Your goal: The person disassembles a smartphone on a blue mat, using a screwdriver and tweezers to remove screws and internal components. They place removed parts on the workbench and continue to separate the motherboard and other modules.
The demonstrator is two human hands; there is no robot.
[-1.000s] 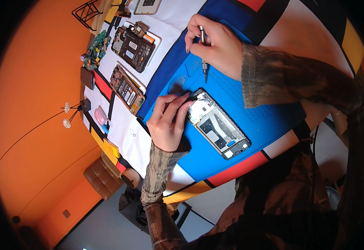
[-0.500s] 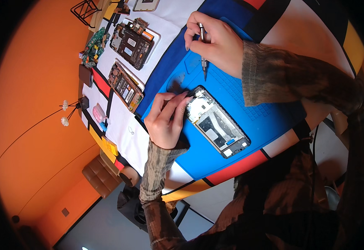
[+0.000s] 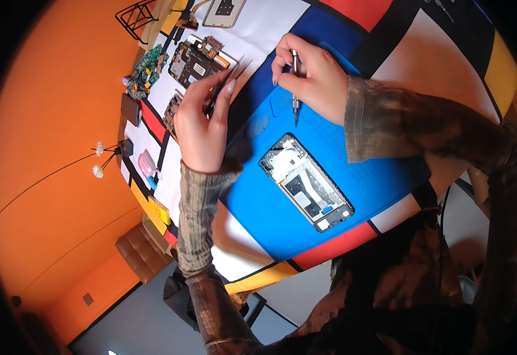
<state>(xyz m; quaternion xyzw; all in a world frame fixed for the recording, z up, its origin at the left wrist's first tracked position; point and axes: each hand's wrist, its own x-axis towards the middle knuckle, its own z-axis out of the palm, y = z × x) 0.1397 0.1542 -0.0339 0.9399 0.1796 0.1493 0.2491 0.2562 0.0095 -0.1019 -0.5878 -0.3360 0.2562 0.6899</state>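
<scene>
On the blue mat (image 3: 258,219) lies an opened phone frame (image 3: 305,183), its inner side up, with a white area at its upper end and a pale strip down the middle. My left hand (image 3: 202,127) is up and to the left of it, closed on dark tweezers (image 3: 232,73) whose slim tips point away to the upper right. Above the frame, my right hand (image 3: 314,71) grips a small silver screwdriver (image 3: 295,102). The screwdriver's tip points down toward the mat, apart from the frame.
A disassembled phone (image 3: 190,62) lies beyond my left hand, with another opened phone (image 3: 171,111) partly hidden by that hand. Farther left are green circuit boards (image 3: 146,72), a dark block (image 3: 131,110), a pink item (image 3: 146,161) and a yellow box (image 3: 159,209). A pale panel (image 3: 224,12) lies at the back.
My left hand has left the phone frame's upper corner and moved up and left, with the tweezers now showing. My right hand still holds the screwdriver in nearly the same place.
</scene>
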